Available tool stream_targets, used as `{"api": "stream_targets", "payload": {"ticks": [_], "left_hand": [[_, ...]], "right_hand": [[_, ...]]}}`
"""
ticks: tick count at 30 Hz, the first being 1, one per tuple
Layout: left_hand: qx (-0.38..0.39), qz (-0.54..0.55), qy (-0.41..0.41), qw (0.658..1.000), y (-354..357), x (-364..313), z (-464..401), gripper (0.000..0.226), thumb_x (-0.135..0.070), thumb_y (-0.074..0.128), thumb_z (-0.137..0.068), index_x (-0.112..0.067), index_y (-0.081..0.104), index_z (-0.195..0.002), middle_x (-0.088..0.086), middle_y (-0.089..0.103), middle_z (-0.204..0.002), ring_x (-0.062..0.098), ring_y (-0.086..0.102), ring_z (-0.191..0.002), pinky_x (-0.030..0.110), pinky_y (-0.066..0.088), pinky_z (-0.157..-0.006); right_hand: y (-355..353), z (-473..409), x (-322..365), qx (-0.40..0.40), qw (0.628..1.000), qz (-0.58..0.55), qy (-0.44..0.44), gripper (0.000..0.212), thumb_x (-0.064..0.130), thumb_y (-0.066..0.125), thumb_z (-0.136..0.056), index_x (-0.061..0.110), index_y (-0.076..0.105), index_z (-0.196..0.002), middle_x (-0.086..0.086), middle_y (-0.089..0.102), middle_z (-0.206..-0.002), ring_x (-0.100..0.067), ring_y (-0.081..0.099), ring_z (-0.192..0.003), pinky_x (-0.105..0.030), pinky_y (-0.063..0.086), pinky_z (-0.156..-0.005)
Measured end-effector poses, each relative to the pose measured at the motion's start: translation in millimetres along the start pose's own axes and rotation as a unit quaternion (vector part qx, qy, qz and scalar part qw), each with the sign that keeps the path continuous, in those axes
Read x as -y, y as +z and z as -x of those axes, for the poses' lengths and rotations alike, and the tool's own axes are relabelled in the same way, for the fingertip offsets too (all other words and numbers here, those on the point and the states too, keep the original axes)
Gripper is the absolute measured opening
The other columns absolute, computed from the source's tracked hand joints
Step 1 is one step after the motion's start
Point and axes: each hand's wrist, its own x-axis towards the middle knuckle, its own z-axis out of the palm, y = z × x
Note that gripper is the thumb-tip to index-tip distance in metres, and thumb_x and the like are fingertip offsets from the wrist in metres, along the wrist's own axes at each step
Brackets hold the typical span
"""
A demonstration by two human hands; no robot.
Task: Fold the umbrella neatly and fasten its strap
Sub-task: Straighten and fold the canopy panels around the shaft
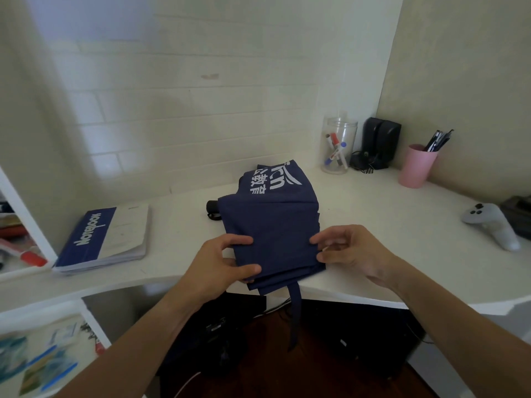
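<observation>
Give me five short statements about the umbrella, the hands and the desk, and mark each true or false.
1. Both hands hold the near end of the umbrella. True: the left hand and right hand pinch its fabric.
2. The strap is fastened around the umbrella. False: it hangs loose over the desk edge.
3. The notebook lies left of the umbrella. True.
4. The pink cup is empty. False: it holds pens.
5. The umbrella's handle points left. True.
</observation>
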Motion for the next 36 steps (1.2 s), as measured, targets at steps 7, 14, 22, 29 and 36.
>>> {"api": "stream_targets", "payload": {"ticks": [7,14,22,29,36], "left_hand": [[-0.002,-0.123,0.021,0.992,3.1,7.4,-3.4,0.059,-0.023,0.095,-0.066,-0.028,0.067,-0.118,-0.001,0.072,-0.109,0.026,0.075,-0.073,0.048,0.062,-0.076],[0.006,-0.249,0.027,0.968,-0.5,1.4,1.7,0.061,-0.038,0.092,-0.068,-0.03,0.066,-0.122,-0.009,0.072,-0.085,0.005,0.07,-0.072,0.014,0.051,-0.067],[-0.089,-0.458,0.294,0.834,6.6,-12.7,-17.1,0.044,-0.053,0.049,-0.097,-0.023,0.07,-0.122,-0.002,0.063,-0.114,0.013,0.06,-0.104,0.028,0.051,-0.094],[0.125,-0.54,0.212,0.805,-7.0,29.8,-32.6,0.074,-0.072,0.009,-0.097,-0.035,0.004,-0.161,-0.016,-0.003,-0.169,-0.002,-0.009,-0.154,0.03,0.002,-0.128],[0.12,-0.554,0.225,0.792,-4.3,34.0,-32.4,0.08,-0.078,0.014,-0.096,-0.034,-0.002,-0.161,-0.014,-0.006,-0.169,0.001,-0.012,-0.154,0.033,0.001,-0.128]], "right_hand": [[51.8,-7.4,37.2,-0.129,0.868,0.34,-0.337,0.025,0.025,0.056,-0.097,0.025,0.068,-0.119,0.005,0.066,-0.119,-0.01,0.059,-0.109,-0.019,0.042,-0.095],[53.3,-23.1,-6.7,0.108,0.8,0.56,-0.187,0.067,0.064,0.018,-0.099,0.039,0.003,-0.159,0.009,-0.009,-0.169,-0.008,-0.012,-0.154,-0.037,0.0,-0.127],[50.2,-28.5,-14.5,0.133,0.806,0.552,-0.168,0.08,0.075,0.004,-0.089,0.038,-0.002,-0.159,0.012,-0.011,-0.168,-0.004,-0.013,-0.153,-0.035,-0.001,-0.127],[30.4,-25.7,-15.2,0.139,0.816,0.539,-0.155,0.079,0.074,0.02,-0.094,0.037,-0.004,-0.159,0.017,-0.006,-0.167,0.003,-0.012,-0.151,-0.031,-0.003,-0.126],[10.5,-5.2,0.2,0.113,0.812,0.536,-0.202,0.062,0.058,0.013,-0.102,0.04,-0.002,-0.158,0.022,-0.009,-0.166,0.008,-0.015,-0.149,-0.025,-0.006,-0.125]]}}
